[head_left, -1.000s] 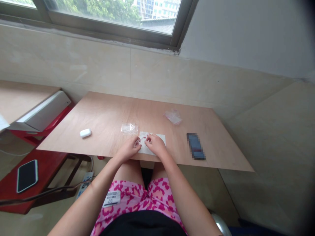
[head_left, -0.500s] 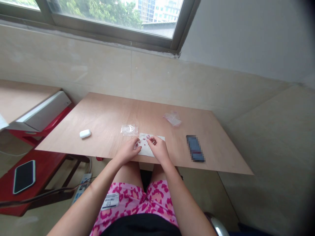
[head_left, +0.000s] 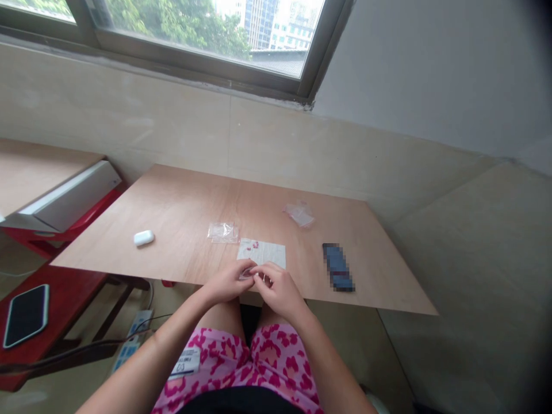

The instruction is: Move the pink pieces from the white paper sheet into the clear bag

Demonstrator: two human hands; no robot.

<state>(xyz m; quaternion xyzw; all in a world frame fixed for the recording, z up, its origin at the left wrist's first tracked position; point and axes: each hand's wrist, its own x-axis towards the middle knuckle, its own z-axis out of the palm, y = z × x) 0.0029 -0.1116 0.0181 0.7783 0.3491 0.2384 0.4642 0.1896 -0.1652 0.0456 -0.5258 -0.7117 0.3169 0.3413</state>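
As I sit at the wooden board [head_left: 181, 213], my left hand [head_left: 226, 282] and right hand [head_left: 278, 290] curl together at its near edge, fingertips [head_left: 259, 275] closed around something small and shiny [head_left: 247, 275] that I cannot make out, nor can I tell which hand really grips it. Just beyond lies a white paper card [head_left: 261, 253] dotted with small red bits, a clear plastic bag [head_left: 223, 232] beside it, then another bag [head_left: 299, 214] farther back, a white earbud case [head_left: 144, 237] to the left and a phone [head_left: 337, 267] to the right

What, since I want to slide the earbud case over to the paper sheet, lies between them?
In the head view, a clear plastic bag lies between the earbud case and the paper sheet, nearer the sheet.
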